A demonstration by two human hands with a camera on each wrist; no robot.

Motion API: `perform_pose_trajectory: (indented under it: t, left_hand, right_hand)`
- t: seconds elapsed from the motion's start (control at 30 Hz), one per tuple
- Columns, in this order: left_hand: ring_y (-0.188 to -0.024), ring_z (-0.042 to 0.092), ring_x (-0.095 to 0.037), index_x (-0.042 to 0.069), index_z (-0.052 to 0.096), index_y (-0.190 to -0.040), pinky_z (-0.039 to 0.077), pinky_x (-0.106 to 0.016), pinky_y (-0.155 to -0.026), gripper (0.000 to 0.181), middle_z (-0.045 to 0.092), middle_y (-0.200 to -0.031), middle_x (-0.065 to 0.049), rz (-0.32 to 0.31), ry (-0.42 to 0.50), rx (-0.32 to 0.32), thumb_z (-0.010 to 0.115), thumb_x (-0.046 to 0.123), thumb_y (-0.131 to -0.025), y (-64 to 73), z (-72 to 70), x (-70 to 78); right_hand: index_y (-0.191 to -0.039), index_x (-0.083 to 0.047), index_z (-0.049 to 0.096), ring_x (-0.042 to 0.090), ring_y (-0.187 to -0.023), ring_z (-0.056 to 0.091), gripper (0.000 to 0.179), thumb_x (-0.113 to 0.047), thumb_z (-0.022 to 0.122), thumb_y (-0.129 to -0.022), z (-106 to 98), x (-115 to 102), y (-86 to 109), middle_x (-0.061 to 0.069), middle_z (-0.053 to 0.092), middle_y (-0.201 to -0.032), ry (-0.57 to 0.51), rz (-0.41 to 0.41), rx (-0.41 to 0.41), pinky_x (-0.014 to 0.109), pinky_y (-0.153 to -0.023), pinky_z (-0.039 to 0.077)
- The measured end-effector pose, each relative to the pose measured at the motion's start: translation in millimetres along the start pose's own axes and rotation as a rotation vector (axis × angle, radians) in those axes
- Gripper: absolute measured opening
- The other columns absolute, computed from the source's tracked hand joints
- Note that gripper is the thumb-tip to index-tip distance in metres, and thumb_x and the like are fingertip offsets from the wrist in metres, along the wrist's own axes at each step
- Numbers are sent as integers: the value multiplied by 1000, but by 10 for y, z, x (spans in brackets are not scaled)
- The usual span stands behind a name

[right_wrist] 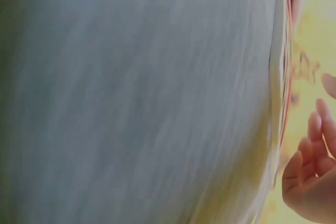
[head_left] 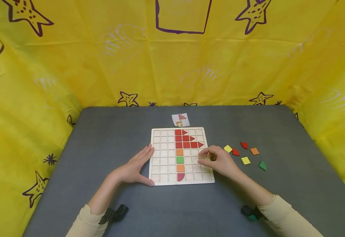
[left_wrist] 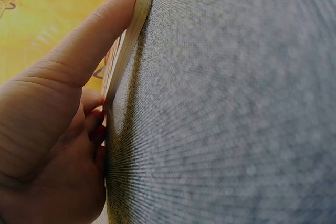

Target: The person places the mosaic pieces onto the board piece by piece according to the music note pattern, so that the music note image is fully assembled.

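A white gridded board (head_left: 162,160) lies on the table. On it stand rows of red squares ending in red triangles (head_left: 200,144), with a column below of an orange square (head_left: 179,152), a green square (head_left: 180,160), another orange square and a red rounded piece (head_left: 180,177). My left hand (head_left: 132,168) rests along the board's left edge, fingers extended and thumb at the near corner; the left wrist view shows the thumb (left_wrist: 100,35) against the rim. Above the right-hand cells hovers my right hand (head_left: 219,161), thumb and forefinger apart with nothing visible between them.
Right of the board lie loose pieces: yellow squares (head_left: 245,160), red rounded pieces (head_left: 244,145), an orange square (head_left: 254,151) and a green rounded piece (head_left: 262,165). A small pattern card (head_left: 181,120) sits behind the board. Yellow cloth (head_left: 172,72) surrounds the grey table (head_left: 116,131).
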State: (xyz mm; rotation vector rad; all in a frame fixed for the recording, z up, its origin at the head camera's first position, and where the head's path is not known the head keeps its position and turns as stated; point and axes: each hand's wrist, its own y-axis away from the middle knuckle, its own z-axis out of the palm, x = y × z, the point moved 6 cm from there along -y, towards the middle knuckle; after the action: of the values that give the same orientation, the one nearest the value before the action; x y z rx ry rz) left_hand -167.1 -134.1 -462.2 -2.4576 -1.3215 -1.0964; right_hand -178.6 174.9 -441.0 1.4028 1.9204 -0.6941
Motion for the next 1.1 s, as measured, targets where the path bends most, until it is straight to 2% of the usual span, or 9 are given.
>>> perform_pose_trajectory:
  t: [0.2, 0.4, 0.67, 1.1]
  left_hand:
    - [-148, 2, -32, 5, 12, -156, 13, -57, -113, 124, 2, -163, -12, 3, -1, 1, 86, 50, -67, -6, 2, -5]
    - [-148, 2, -32, 5, 12, -156, 13, -57, -113, 124, 2, -163, -13, 1, -6, 3, 86, 49, -67, 1, -6, -5]
    - [-148, 1, -32, 5, 11, -156, 12, -56, -113, 125, 1, -163, -12, -7, 1, -4, 86, 49, -67, -2, 10, -3]
    - [-148, 2, -33, 5, 12, -156, 13, -58, -113, 125, 1, -163, -12, -8, 2, -2, 86, 50, -67, -12, 12, -1]
  right_hand:
    - [-103, -14, 73, 20, -89, 52, 31, -32, 82, -79, -447, 350, 32, 2, 67, -98, 140, 45, 130, 37, -77, 41]
    - [-104, -6, 72, 28, -93, 53, 35, -30, 82, -79, -708, 600, 95, 11, 68, -101, 209, 75, 158, 42, -80, 39]
    - [-99, -3, 72, 33, -92, 51, 34, -27, 83, -77, -786, 690, 126, 17, 67, -101, 295, 78, 164, 43, -79, 35]
    - [-93, -5, 75, 35, -90, 53, 27, -26, 82, -77, -794, 694, 108, 16, 68, -98, 307, 82, 182, 46, -79, 37]
